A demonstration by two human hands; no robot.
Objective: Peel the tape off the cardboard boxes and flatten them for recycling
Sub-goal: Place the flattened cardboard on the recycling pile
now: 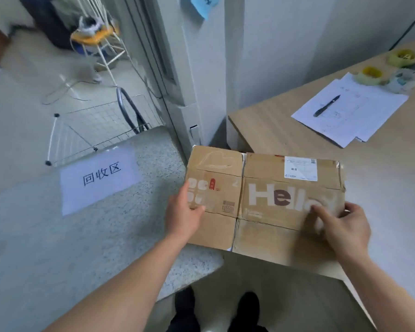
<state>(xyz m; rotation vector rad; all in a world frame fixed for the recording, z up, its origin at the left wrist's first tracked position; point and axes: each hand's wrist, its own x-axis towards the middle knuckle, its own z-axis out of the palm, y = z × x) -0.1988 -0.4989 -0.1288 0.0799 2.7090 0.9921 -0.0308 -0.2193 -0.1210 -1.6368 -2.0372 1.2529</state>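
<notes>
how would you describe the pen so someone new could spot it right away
Look at the light wooden table on the right. A spread of white papers lies on it, nearer than the two yellow-cored tape rolls. The pen lies slantwise on those papers: slim and black, the only dark thing on the sheets.

You are reaching both bare forearms forward from the bottom of the view. Your left hand [183, 213] is gripping the left edge of the flattened cardboard box [261, 202] — thumb on top, fingers hidden beneath. Your right hand [340, 227] is holding the right edge, thumb pressing the printed face, fingers seemingly curling around the rim — motion blur is softening them.
</notes>
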